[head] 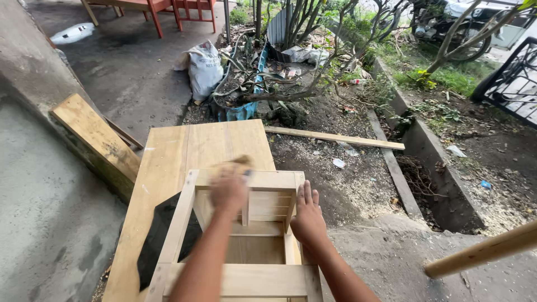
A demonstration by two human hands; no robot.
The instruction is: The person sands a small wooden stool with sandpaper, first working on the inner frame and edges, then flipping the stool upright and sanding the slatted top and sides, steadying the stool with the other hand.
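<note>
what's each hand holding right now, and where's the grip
The left hand is blurred over the far rail of the wooden frame, gripping a small tan block; where exactly cannot be told. The right hand lies flat on the frame's right rail, holding nothing.

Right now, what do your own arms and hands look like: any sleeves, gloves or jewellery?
Both forearms are bare up to the bottom edge of the frame, with no sleeves in view. The right hand has no glove, ring or watch that shows. The left hand is motion-blurred; no glove is apparent, but finer details cannot be told.
</note>
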